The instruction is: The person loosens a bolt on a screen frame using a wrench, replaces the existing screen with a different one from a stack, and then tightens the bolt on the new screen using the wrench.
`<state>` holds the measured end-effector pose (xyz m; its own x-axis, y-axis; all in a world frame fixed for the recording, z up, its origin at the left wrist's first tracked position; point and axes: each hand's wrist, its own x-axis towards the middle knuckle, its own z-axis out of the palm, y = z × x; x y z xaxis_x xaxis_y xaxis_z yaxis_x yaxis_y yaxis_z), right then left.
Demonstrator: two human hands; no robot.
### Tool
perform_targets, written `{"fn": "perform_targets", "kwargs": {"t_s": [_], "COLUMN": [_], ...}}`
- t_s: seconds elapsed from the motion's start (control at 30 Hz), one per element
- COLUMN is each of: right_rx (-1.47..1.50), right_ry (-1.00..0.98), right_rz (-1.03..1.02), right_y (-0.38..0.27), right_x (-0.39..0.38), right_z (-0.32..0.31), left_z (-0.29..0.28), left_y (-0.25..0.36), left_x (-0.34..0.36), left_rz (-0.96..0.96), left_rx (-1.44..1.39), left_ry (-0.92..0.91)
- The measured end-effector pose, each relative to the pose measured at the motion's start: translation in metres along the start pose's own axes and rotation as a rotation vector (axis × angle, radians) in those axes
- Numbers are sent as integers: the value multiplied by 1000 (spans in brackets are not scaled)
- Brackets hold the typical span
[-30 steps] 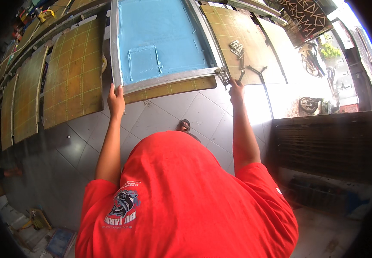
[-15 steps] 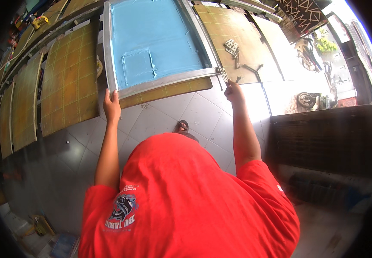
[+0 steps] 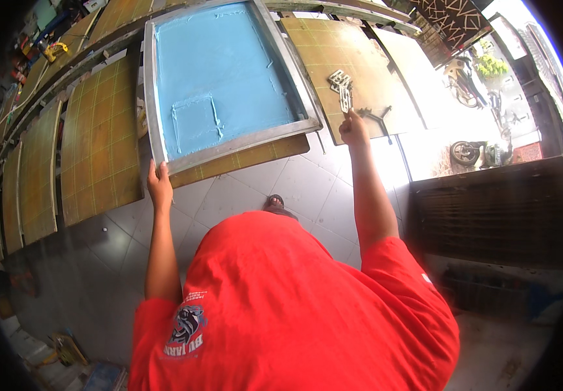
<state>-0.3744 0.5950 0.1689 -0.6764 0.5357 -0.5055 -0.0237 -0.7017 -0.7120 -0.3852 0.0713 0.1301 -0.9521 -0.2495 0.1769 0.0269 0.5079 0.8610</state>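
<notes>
Gripping blue screen frame (image 3: pixel 229 78) corner, left hand (image 3: pixel 159 186) closed, right hand (image 3: pixel 354 129) off it

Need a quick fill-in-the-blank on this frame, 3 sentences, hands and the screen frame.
1. The left hand grips the near-left corner of the metal-framed screen, whose mesh is coloured ____.
2. The right hand is on the neighbouring yellow-green ____, off the frame.
3. The person's shirt is ____.

Missing words: blue; board; red
</notes>
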Motion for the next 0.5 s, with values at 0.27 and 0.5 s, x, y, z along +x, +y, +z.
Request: {"fn": "perform_targets", "kwargs": {"t_s": [0.27,0.5], "right_rx": [46,-244], "right_ry": [206,256], "right_rz": [-90,-75], "right_y": [-27,-17], "right_x": [93,84], "right_z": [55,48], "left_z": [0,-2], "left_y": [12,14], "left_x": [0,-5], "left_rz": [-93,-190], "left_rx": [-50,-36], "left_ry": [-14,0]}}
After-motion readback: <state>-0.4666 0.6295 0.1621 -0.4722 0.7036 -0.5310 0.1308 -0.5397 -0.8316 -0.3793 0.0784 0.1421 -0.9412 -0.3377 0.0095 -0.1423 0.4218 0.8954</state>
